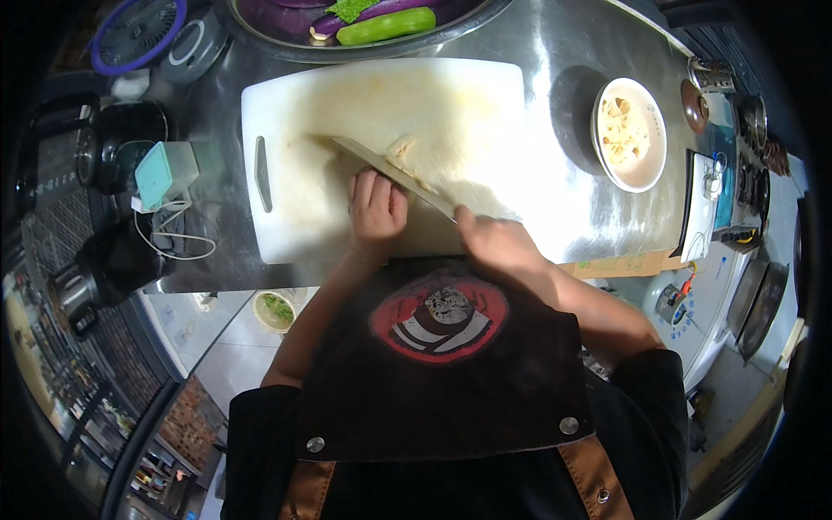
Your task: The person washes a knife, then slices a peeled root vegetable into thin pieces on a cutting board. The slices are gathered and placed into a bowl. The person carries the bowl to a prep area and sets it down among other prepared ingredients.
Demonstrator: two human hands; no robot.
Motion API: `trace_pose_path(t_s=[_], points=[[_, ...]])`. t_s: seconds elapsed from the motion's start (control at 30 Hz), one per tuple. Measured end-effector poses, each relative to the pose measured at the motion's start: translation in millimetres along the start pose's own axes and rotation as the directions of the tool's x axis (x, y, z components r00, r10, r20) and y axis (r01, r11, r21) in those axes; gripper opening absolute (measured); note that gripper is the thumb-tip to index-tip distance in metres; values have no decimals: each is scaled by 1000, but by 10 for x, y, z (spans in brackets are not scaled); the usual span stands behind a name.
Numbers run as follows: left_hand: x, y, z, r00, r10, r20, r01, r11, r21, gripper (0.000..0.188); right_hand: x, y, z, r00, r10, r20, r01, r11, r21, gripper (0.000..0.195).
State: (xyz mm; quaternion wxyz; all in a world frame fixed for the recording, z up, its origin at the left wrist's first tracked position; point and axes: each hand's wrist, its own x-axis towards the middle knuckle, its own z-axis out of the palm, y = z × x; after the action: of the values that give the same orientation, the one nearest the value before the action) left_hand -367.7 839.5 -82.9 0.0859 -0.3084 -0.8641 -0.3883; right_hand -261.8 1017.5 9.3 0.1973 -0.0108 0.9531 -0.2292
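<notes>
My right hand (497, 244) grips the handle end of a kitchen knife (396, 175), its blade slanting up and left across a white plastic cutting board (305, 221). On the near side of the blade, my left hand (379, 205) rests with curled fingers, knuckles close to the steel. Whatever may lie beneath those fingers is hidden. Just beyond the blade lie thin pale slices of food (401, 148), partly covered by the knife. To the right of the board, a white bowl (656, 153) holds pale and brownish pieces of food (625, 130).
Behind the board, a large metal basin (286, 47) holds purple eggplants (374, 12) and a green gourd-like vegetable (387, 27). On the left of the steel table (221, 214) stand a teal-lidded box (155, 175), a white cable (211, 244) and a purple-rimmed fan (138, 32).
</notes>
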Motion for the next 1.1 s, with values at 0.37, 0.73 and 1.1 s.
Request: trace_pose_path(t_s=[0.37,0.73,1.1], points=[[-47,-16,-2,1000,-8,-23,9,999,38,13,-86,-52,-213,993,-52,-109,60,996,73,16],[-56,-28,20,998,3,-68,-8,997,-72,12,312,49,119,994,-34,-108,41,997,61,16],[-67,-8,5,998,-1,-57,-1,999,-51,10,336,-2,163,999,8,-44,-4,996,85,15]])
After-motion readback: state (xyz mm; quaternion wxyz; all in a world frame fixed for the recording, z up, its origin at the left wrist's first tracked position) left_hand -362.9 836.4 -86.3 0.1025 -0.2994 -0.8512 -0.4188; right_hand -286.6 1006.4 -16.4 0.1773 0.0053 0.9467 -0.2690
